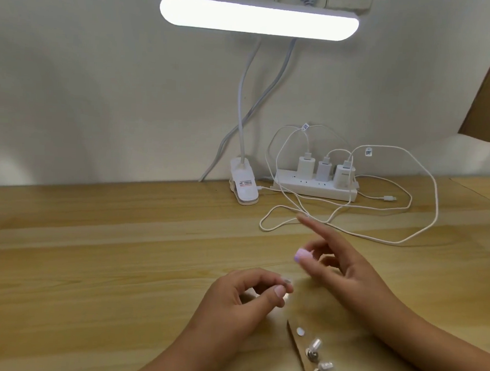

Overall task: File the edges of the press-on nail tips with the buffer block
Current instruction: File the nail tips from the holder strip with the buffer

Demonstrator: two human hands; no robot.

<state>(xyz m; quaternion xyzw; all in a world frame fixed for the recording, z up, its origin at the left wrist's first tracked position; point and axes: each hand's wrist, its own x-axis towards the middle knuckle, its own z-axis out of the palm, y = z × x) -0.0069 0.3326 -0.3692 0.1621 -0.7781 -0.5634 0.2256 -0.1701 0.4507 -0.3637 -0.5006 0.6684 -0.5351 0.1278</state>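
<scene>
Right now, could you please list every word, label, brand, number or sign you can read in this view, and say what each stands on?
Nothing here can be read outright.
Lamp clip sticker: red and black print, too blurred to read.
Left cable tag: code pattern, too small to read.
Right cable tag: code pattern, too small to read.
Rightmost charger: faint grey mark, too blurred to read.
</scene>
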